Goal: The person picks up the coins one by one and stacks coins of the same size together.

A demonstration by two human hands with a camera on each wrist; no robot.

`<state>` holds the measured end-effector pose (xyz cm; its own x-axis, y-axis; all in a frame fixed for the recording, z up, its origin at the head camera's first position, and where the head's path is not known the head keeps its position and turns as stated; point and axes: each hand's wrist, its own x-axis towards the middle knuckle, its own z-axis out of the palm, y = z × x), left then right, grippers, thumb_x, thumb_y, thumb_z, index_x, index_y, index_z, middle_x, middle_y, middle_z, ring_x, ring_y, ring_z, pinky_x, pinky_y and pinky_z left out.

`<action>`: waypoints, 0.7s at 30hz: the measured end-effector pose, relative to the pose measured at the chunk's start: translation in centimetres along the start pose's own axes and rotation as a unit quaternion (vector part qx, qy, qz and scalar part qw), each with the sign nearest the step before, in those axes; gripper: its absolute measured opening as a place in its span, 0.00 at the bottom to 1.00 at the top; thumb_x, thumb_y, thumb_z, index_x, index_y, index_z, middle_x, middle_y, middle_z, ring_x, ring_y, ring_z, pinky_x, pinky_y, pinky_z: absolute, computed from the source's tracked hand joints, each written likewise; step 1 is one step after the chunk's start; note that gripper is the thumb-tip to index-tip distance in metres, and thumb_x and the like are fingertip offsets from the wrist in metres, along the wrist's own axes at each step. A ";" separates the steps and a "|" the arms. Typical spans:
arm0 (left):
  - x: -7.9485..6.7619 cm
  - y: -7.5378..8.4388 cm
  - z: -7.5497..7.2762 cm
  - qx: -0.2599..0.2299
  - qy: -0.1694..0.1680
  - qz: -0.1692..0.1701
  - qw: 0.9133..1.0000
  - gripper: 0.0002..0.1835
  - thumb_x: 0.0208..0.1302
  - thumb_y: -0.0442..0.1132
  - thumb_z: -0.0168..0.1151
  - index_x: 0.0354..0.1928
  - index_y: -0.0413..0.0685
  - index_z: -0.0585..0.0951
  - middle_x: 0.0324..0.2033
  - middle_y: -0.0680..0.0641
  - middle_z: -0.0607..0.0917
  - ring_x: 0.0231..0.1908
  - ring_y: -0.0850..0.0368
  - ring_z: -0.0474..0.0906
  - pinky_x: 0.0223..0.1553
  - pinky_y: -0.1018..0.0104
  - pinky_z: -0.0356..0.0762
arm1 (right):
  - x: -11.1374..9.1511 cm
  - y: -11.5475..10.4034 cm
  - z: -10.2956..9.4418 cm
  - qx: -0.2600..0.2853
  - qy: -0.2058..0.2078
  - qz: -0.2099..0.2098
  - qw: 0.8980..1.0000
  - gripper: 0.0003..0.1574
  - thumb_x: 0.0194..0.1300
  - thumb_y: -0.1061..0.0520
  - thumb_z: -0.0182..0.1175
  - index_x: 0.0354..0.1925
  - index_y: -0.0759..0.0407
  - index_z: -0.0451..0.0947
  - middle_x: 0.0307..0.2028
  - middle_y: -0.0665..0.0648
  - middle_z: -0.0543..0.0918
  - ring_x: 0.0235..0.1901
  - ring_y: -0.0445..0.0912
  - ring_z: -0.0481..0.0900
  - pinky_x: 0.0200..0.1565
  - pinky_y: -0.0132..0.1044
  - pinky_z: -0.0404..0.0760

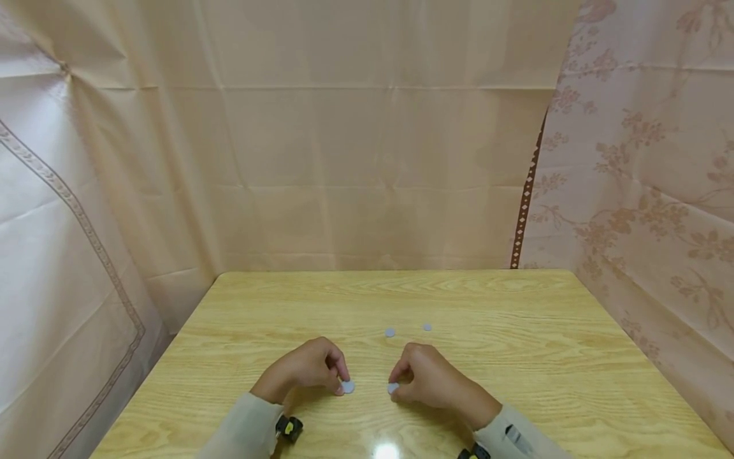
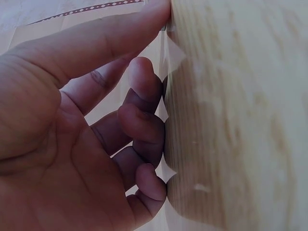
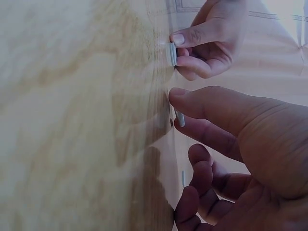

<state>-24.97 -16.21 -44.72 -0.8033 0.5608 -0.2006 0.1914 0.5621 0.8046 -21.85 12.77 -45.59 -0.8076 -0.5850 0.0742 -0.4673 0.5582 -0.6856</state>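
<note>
Simply round, pale discs (image 1: 348, 387), glossy wood-grained tabletop (image 1: 516, 344)

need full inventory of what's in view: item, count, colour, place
table: 1, yellow wood grain, centre
loose discs: 2, pale grey, mid-table
left held disc: at least 1 (possibly stacked), pale grey, left hand
right held disc: 1, pale grey, right hand
back cloth: 1, beige, behind table
left cloth: 1, white, brown border, left side
right cloth: 1, pale pink, floral, right side
wrist devices: 2, black with yellow, wrists
sleeves: 2, cream, forearms
left hand: 1, bare, pinching
right hand: 1, bare, pinching
</note>
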 end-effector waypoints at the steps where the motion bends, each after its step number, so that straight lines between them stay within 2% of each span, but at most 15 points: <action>1: 0.0 0.0 0.0 0.000 -0.001 0.000 1.000 0.08 0.50 0.27 0.79 0.29 0.45 0.89 0.19 0.51 0.79 0.21 0.60 0.69 0.26 0.68 0.69 | 0.0 0.0 0.0 0.001 0.000 -0.001 1.000 0.09 0.57 0.56 0.78 0.37 0.54 0.91 0.37 0.48 0.80 0.40 0.42 0.77 0.42 0.29 0.78; 13: 0.1 0.0 0.0 0.006 0.010 -0.004 1.000 0.09 0.48 0.27 0.80 0.29 0.46 0.89 0.19 0.52 0.79 0.22 0.61 0.69 0.25 0.70 0.68 | -0.2 0.0 0.0 0.004 -0.003 0.001 1.000 0.09 0.55 0.55 0.79 0.37 0.53 0.92 0.36 0.48 0.81 0.37 0.43 0.76 0.39 0.30 0.76; 21: 0.2 -0.5 -0.1 -0.002 0.004 -0.008 1.000 0.08 0.50 0.28 0.80 0.29 0.48 0.90 0.19 0.52 0.80 0.22 0.60 0.70 0.26 0.68 0.70 | -0.2 0.2 0.0 0.014 -0.007 -0.004 1.000 0.09 0.55 0.55 0.79 0.37 0.53 0.92 0.32 0.49 0.80 0.33 0.43 0.75 0.34 0.30 0.76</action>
<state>-25.33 -16.41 -45.06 -0.8109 0.5466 -0.2090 0.1766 0.5690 0.8031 -21.81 12.97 -45.74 -0.7991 -0.5971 0.0703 -0.4632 0.5368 -0.7052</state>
